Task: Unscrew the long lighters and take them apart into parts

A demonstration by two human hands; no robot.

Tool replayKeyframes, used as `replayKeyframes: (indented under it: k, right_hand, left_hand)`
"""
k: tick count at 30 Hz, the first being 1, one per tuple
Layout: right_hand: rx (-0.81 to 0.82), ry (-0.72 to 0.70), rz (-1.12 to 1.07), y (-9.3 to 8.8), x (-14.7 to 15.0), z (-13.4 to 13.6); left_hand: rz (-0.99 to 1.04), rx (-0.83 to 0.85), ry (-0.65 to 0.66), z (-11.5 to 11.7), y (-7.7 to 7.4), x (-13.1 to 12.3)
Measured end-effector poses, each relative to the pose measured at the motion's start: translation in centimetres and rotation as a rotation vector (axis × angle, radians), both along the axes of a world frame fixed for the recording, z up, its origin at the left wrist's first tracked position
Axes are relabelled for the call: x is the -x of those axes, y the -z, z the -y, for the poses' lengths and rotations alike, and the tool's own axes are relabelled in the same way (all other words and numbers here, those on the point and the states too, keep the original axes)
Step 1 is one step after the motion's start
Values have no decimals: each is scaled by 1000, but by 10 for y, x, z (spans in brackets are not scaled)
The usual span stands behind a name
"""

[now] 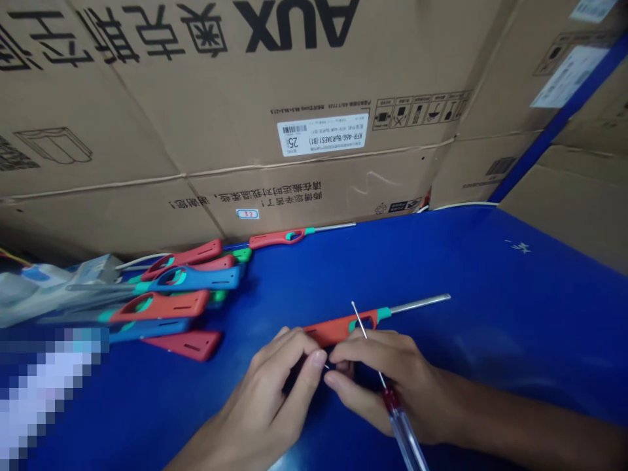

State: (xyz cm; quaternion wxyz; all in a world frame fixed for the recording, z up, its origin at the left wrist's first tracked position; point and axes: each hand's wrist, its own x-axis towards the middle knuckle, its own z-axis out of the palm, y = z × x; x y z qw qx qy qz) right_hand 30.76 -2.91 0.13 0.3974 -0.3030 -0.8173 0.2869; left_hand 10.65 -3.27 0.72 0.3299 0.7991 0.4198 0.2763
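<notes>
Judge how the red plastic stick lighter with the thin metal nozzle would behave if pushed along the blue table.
The red plastic lighter looks stiff: its body and metal nozzle run straight. It would probably slide rather than roll, since its flat handle lies on the blue table. Slim, with an open finger hole, it is likely light.

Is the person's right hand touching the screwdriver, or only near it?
Touching. The head view shows it: the right hand closes around the screwdriver, with the metal shaft coming out above the fingers and the handle below them.
</notes>
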Motion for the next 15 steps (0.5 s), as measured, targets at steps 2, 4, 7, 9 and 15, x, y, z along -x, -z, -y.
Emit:
replayKeyframes:
  k: [2, 4, 7, 9, 15]
  right_hand:
    - [-12, 6, 20, 1, 4, 1]
    - [-41, 18, 30, 1, 7, 2]
    - [-140, 49, 14, -3, -3, -3]
    - [-238, 85, 57, -11, -28, -12]
    - [-449, 935, 245, -37, -175, -62]
  left_hand:
    - [-12, -29, 9, 1, 0, -2]
    - [-30, -91, 27, 1, 0, -3]
    - [-86, -293, 43, -2, 4, 0]
    - [-165, -444, -2, -7, 11, 4]
    - [-395, -675, -61, -28, 40, 16]
